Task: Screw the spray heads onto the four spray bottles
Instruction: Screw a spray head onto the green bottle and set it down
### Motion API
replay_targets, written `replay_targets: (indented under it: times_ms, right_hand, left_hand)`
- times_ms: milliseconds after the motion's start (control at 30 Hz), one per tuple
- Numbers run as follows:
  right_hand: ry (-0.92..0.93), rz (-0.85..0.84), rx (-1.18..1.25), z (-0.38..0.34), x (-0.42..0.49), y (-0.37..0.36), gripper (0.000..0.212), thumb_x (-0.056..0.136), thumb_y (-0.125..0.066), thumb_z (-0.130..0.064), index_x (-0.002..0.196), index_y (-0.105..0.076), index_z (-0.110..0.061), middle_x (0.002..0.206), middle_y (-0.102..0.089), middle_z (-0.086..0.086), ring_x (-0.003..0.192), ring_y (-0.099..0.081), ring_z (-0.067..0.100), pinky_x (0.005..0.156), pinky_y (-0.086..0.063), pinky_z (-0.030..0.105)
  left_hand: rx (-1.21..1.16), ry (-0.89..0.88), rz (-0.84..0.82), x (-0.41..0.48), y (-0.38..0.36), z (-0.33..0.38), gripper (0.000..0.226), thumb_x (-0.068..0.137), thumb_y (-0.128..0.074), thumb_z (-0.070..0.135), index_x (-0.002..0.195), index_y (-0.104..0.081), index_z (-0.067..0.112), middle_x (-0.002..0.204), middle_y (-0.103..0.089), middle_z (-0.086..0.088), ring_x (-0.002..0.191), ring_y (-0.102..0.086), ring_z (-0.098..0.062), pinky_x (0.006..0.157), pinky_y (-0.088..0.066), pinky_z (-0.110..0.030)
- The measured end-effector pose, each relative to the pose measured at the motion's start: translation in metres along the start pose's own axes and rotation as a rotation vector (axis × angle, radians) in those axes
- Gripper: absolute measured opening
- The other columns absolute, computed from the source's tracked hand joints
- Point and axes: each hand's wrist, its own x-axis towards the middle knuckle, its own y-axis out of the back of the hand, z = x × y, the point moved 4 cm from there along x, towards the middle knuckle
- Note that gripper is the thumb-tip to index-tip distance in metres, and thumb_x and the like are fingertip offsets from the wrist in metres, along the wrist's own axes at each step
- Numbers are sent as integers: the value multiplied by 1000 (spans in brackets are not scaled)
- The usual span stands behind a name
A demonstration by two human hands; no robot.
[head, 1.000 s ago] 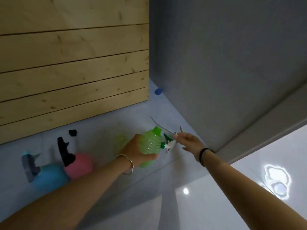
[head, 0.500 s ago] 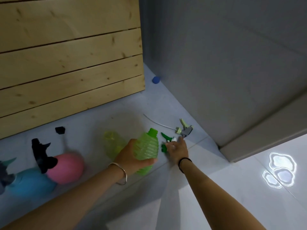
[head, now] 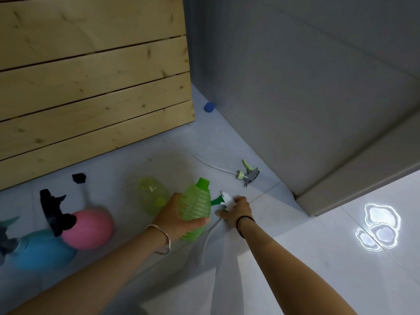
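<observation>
Centrally, the left hand [head: 175,215] clasped a ribbed, translucent green bottle [head: 195,206], uncapped; the right hand [head: 236,210] gripped its green-white spray head [head: 223,200].

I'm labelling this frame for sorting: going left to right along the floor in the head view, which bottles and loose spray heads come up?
blue bottle → pink bottle → yellow bottle → green bottle → green-and-white spray head → grey spray head

Green ribbed bottle [head: 196,206]; pink bottle [head: 89,228]; blue bottle [head: 43,251].
</observation>
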Motion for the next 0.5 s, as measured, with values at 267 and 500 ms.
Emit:
replay_targets:
  times_ms: [267,500]
  right_hand:
    - [107,-95,328,1,-19,8,28,72,-81,-22,88,-60,-12,73,-65,6,61,-59,17,62,-51,27]
    - [217,-35,688,-48,-64,80,30,77,-73,0,97,-55,-13,81,-62,6,66,-59,17,69,-56,26]
  left_hand:
    - [1,9,3,-8,16,-2,72,55,-89,35,113,-48,22,102,-65,8,94,-64,-8,78,-48,-22]
    - [16,-84,29,-35,45,43,69,56,-89,30,112,-50,16,102,-66,5,94,-64,-11,80,-50,-23]
